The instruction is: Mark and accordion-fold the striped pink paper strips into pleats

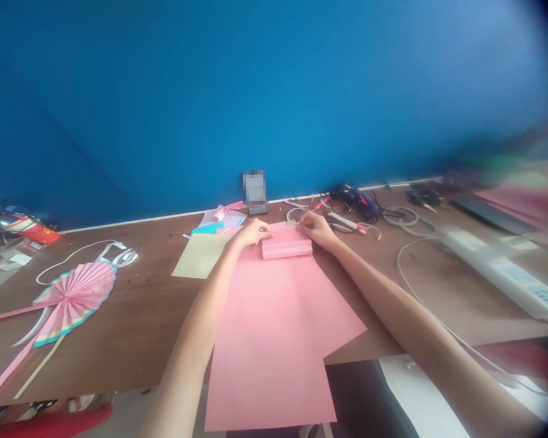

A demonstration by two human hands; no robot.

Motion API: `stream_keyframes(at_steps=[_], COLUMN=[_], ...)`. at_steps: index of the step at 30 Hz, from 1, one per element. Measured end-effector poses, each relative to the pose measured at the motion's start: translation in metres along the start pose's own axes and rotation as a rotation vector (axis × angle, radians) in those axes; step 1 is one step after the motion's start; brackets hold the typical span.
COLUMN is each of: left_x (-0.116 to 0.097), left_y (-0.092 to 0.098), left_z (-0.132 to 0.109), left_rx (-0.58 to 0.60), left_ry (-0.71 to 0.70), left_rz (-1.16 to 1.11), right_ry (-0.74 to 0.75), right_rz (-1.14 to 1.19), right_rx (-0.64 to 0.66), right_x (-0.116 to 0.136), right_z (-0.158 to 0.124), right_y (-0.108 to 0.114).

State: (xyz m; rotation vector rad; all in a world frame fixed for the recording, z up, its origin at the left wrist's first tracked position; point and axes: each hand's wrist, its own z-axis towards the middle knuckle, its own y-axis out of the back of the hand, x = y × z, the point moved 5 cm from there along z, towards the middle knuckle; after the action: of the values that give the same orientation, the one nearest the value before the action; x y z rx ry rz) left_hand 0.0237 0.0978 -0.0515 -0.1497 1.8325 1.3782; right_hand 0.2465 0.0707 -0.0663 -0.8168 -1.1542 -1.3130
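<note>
Near a narrow folded band, the far end of a large pink paper sheet on the brown wooden tabletop was pinched by the left hand and right hand; pleating seemed under way, an even crease being called for.

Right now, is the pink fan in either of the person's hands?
No: the fan lies on the table, while the left hand and right hand are both at the pink paper.

2 bare forearms, L+R
</note>
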Motion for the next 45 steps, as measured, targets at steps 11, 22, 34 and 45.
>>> stream_keyframes(at_steps=[11, 22, 34, 45], left_x=[0.000, -0.001, -0.034, -0.017], left_y=[0.012, 0.021, 0.016, 0.013], left_z=[-0.007, -0.012, -0.007, -0.007], left_rx=[0.090, 0.091, 0.096, 0.020], left_ry=[-0.057, 0.028, -0.063, -0.021], left_rz=[-0.040, 0.065, 0.114, 0.275], right_ry=[0.004, 0.026, 0.057, 0.036], right_rz=[-0.020, -0.076, 0.028, 0.107], right_rx=[0.003, 0.041, 0.106, 0.040], right_x=[-0.005, 0.001, 0.010, 0.011], right_z=[0.003, 0.002, 0.010, 0.040], right_y=[0.002, -0.004, -0.012, -0.036])
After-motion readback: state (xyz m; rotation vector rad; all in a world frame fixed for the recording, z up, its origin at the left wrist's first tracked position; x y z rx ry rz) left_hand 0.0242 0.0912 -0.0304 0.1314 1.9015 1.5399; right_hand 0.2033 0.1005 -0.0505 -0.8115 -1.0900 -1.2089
